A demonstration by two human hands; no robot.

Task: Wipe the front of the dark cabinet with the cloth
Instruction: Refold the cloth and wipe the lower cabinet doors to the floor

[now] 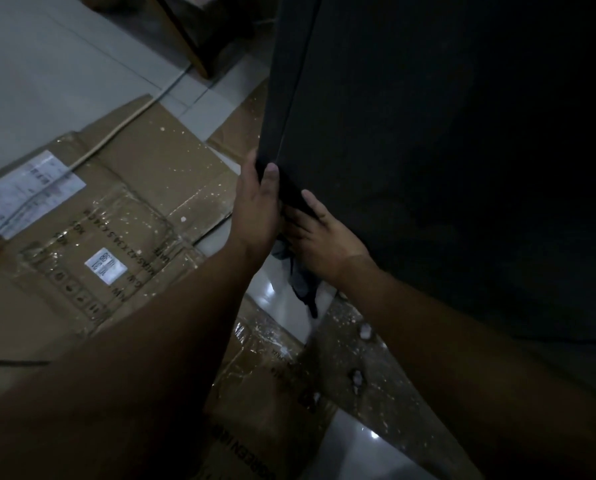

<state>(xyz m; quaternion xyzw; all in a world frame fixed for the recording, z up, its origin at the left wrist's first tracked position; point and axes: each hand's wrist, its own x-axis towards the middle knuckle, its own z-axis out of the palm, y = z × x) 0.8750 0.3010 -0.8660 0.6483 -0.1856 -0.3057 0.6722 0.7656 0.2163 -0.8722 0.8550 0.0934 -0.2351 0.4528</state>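
Observation:
The dark cabinet [445, 150] fills the upper right of the head view, its lower corner tilted toward me. My left hand [256, 209] grips that bottom corner, thumb on the front face and fingers behind the edge. Just right of it, my right hand [319, 239] holds the bottom edge, thumb up on the front. A grey-blue cloth [301, 282] hangs down from under my right palm, held against the edge.
Flattened cardboard boxes [123, 209] with white labels and tape cover the pale tiled floor [47, 74]. A thin cable [116, 131] runs across the cardboard. A wooden furniture leg [189, 39] stands at the top. Paint specks and small debris dot the cardboard near the cabinet.

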